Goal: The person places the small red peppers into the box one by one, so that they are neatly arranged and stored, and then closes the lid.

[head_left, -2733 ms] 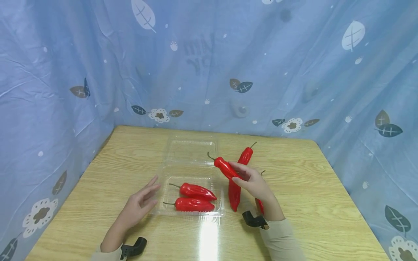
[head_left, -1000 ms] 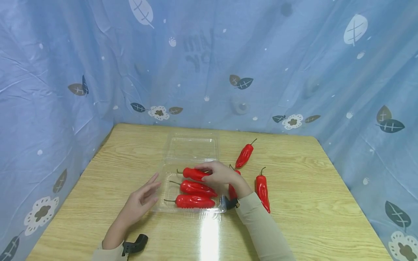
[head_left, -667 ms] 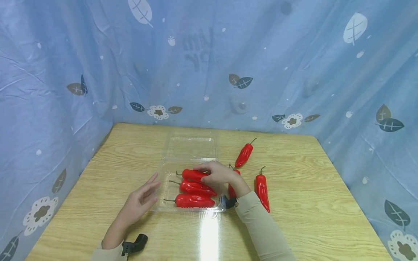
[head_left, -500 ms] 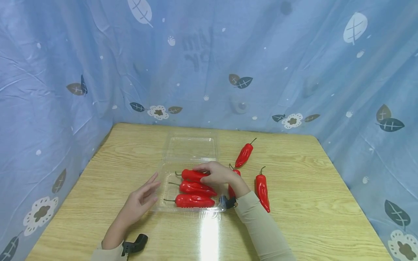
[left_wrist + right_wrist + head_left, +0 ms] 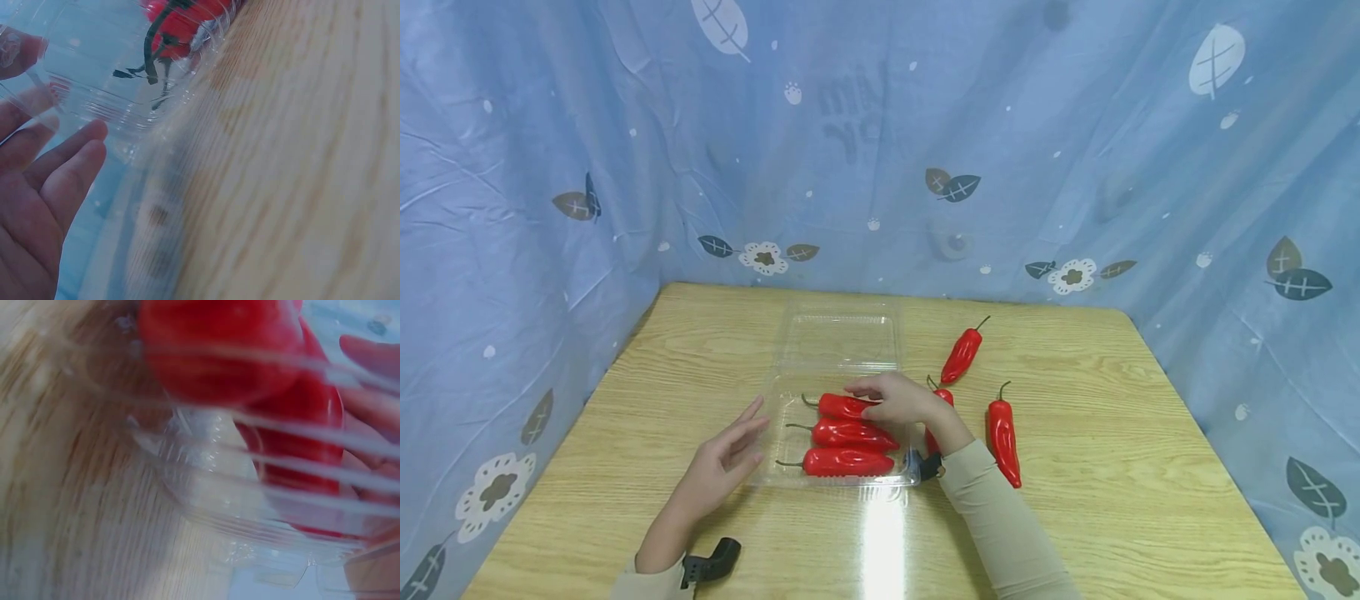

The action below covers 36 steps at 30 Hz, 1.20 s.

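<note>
A clear plastic clamshell box (image 5: 833, 482) lies unfolded on the table, its lid (image 5: 842, 340) flat toward the back. Inside its base, three red peppers sit side by side with stems to the left: a front pepper (image 5: 847, 462), a middle pepper (image 5: 853, 433) and a rear pepper (image 5: 837, 406). My right hand (image 5: 901, 400) grips the rear pepper near its tip, with thumb and fingers on either side. To the left of the box, my left hand (image 5: 718, 467) has relaxed fingers beside the wall and holds nothing. Blurred peppers (image 5: 219, 350) show through the plastic in the right wrist view.
Right of the box lie three more peppers: a far pepper (image 5: 962, 356), a right pepper (image 5: 1003, 437) and one partly hidden pepper (image 5: 943, 398) behind my right wrist. A blue leaf-patterned curtain (image 5: 880, 150) surrounds the wooden table (image 5: 1097, 467).
My right hand has brought a pepper from the right into the box, behind the other two. Lately that pepper has shifted slightly toward the front. The left hand has stayed nearly still.
</note>
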Motion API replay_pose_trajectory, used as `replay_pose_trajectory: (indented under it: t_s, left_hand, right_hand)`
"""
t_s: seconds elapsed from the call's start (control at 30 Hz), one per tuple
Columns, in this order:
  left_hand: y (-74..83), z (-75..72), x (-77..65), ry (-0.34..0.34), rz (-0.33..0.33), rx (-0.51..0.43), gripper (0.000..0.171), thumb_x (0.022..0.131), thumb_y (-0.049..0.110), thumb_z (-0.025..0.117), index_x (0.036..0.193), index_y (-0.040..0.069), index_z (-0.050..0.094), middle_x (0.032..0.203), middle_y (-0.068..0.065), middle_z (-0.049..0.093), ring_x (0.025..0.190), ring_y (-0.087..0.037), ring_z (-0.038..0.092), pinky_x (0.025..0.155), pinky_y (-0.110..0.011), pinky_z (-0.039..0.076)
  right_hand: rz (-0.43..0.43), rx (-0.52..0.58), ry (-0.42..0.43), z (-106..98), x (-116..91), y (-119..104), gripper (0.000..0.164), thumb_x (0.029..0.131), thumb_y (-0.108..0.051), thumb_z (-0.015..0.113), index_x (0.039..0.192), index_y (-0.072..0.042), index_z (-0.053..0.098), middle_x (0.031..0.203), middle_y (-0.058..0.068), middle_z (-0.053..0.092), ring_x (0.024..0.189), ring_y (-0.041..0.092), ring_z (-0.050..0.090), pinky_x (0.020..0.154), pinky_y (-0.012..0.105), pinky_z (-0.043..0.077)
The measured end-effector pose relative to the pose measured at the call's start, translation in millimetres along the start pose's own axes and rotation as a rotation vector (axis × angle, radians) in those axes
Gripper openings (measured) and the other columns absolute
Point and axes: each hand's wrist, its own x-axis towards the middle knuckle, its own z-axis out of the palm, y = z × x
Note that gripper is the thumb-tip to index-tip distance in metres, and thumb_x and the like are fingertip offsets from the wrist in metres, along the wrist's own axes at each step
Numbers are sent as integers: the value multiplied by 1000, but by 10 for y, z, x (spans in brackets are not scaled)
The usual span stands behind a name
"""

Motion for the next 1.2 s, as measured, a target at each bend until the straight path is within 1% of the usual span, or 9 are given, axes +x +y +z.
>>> replay_pose_trajectory:
  t_s: [0.17,0.3,0.4,0.5,0.6,0.67,0.77,1.0,1.2]
  left_hand:
    - [-2,3,1,4,-5,2,41,91,0,58,130,-7,50,153,-20,27,129,-14,47,100,-12,42]
    - [3,6,2,7,-4,5,41,91,1,59,130,-8,50,153,-20,28,129,-10,46,99,-12,42]
    - [7,1,1,5,4,4,40,91,1,59,130,-8,50,153,-20,28,129,-11,46,100,-12,42]
    - [9,-4,0,-1,5,2,40,92,1,58,130,-7,50,153,-21,27,130,-9,45,100,-11,41]
    - [8,-6,-4,-7,0,-4,40,92,2,58,131,-7,49,153,-21,26,129,-3,43,100,-11,41]
    - [7,-6,-7,-9,-8,-8,41,93,2,58,131,-8,49,153,-21,26,128,2,40,100,-11,41]
    - [6,-5,-9,-10,-16,-9,41,93,2,58,131,-9,48,153,-22,26,127,4,39,100,-10,41]
    - [7,-1,-4,1,-12,-13,40,92,1,58,130,-8,50,153,-21,27,130,-4,43,100,-10,40]
    - [9,-5,5,-9,19,-21,41,92,-2,57,130,-10,48,153,-23,26,130,-6,43,101,-10,40]
  right_hand:
    - [-12,93,28,2,-14,43,47,89,-9,60,134,-2,52,134,13,57,122,28,55,104,40,47]
    - [-77,212,70,2,-21,118,46,91,-10,59,135,0,50,136,17,54,123,30,53,105,40,46]
    - [-117,323,115,-1,-37,156,46,91,-7,59,135,-1,49,136,21,52,124,33,52,106,40,45]
    - [-132,429,158,-4,-65,175,46,91,-4,60,136,-2,49,137,23,51,126,33,51,105,38,46]
    - [-139,495,203,-2,-94,192,47,90,-3,61,136,-3,50,138,23,50,127,30,50,106,36,45]
    - [-137,520,228,3,-111,206,47,90,-1,61,136,-2,49,138,23,49,127,29,50,106,35,44]
    - [-145,568,255,-4,-157,207,47,89,2,60,135,1,49,139,24,48,128,31,48,107,36,43]
    - [-154,592,312,-62,-329,206,46,90,3,59,134,-1,51,137,18,52,128,30,49,106,32,44]
    - [-182,577,355,-86,-493,264,46,90,5,58,135,2,49,137,18,52,128,38,47,107,36,43]
